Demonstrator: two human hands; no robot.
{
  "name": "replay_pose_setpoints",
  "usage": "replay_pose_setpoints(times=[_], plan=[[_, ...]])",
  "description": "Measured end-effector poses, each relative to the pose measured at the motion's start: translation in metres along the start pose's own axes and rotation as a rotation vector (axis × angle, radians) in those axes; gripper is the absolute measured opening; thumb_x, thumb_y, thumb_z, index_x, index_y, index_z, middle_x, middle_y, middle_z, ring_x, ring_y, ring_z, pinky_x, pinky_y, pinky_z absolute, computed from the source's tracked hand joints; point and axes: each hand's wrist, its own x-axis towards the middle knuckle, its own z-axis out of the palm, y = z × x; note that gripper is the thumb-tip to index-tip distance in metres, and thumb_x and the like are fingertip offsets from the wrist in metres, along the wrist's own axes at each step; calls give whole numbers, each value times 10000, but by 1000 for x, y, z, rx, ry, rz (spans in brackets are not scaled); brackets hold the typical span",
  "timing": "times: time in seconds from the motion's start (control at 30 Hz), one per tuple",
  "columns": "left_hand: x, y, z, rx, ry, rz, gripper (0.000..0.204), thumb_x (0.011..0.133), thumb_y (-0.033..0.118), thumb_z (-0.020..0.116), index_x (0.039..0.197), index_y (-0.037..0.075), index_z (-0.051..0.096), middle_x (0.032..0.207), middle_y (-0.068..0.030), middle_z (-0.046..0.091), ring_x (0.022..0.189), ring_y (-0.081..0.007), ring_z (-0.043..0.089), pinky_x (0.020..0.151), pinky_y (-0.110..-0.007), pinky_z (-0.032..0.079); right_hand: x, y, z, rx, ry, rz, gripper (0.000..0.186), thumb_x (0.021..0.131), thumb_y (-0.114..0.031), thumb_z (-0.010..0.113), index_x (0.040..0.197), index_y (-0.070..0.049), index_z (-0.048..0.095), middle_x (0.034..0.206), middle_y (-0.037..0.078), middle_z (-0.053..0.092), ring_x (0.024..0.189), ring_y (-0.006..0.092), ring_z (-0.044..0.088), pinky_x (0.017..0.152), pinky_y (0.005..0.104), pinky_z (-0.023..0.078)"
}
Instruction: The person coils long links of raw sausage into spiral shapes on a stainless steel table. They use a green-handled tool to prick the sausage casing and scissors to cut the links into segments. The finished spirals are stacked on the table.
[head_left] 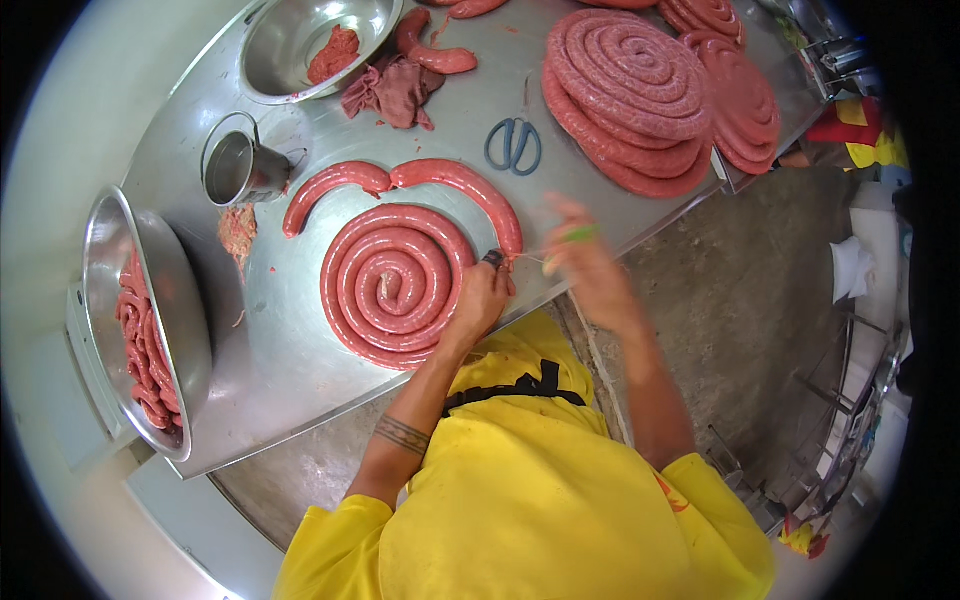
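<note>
My left hand (485,291) grips the tied end of a curved sausage link (452,183), dark wrapping on one finger. From that end a thin string (532,255) runs toward my right hand (585,260), which is motion-blurred, a green band on a finger; its grip is unclear. A second link (333,185) arches at the upper left, meeting the first. Below them, beside my left hand, lies a flat sausage coil (350,290). Blue-handled scissors (513,145) rest above the right hand.
Steel table (260,360) holds stacked coils (625,95), more coils (740,105), a bowl with meat (275,55), a crumpled cloth (390,90), a steel pot (240,165), meat scraps (237,235) and a basin of sausage (180,270). Metal racks (840,400) stand at right.
</note>
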Motion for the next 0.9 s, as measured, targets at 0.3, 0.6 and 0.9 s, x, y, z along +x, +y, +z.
replay_pose_setpoints(times=[0.3,0.6,0.9], plan=[[17,-10,-22,-572,17,-440,159,1015,68,487,1008,-34,608,935,-159,651,855,-242,630,789,-395,515,-104,30,-69,-76,-129,1330,411,1030,-244,541,1411,-96,497,1084,59,600,1009,164,579,937,295,464],[-14,49,-39,112,177,227,159,947,25,553,1066,-37,639,1028,-229,630,932,-297,643,817,-384,501,22,53,60,347,-621,66,215,956,-54,558,1170,-32,565,1063,174,644,1040,347,642,901,406,482],[14,-9,-3,584,62,-31,261,1014,146,530,851,-44,606,630,-184,613,602,-291,657,621,-452,515,-53,-28,-120,1003,525,195,259,1019,-288,578,1198,-110,639,984,-17,633,852,124,573,781,283,476]])
